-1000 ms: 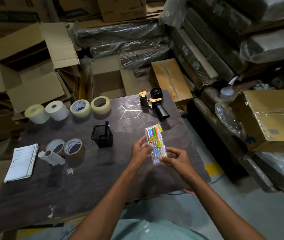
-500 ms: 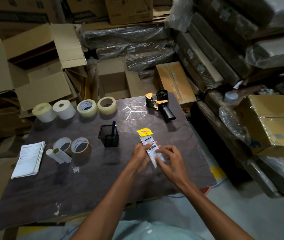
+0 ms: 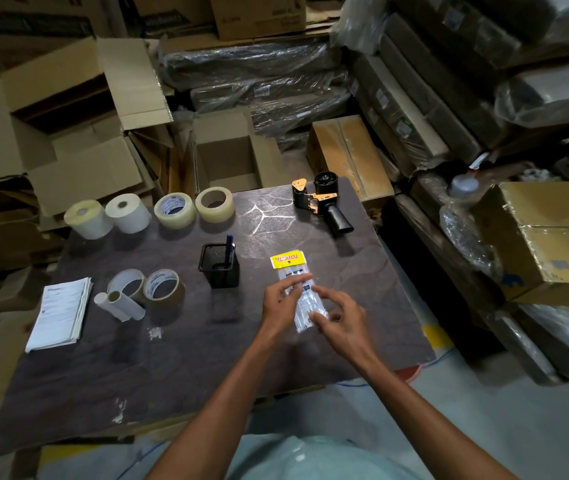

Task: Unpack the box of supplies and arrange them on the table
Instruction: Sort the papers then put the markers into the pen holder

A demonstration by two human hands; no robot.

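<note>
A clear plastic packet of pens (image 3: 293, 271) with a yellow header lies flat, back side up, on the dark table (image 3: 206, 348), right of centre. My left hand (image 3: 277, 306) rests its straight fingertips on the packet's middle. My right hand (image 3: 340, 318) hovers with spread fingers over the packet's near end and hides part of it. An open cardboard box (image 3: 231, 161) stands behind the table's far edge.
A black mesh pen holder (image 3: 220, 268) with one pen stands left of the packet. A tape dispenser (image 3: 321, 202) lies at the far right. Several tape and label rolls (image 3: 175, 209) line the far edge, two more rolls (image 3: 163, 289) and a paper stack (image 3: 59, 313) sit left.
The packet, held up in both hands with its coloured front showing, was turned over and laid flat on the table. Both hands have loosened from it.
</note>
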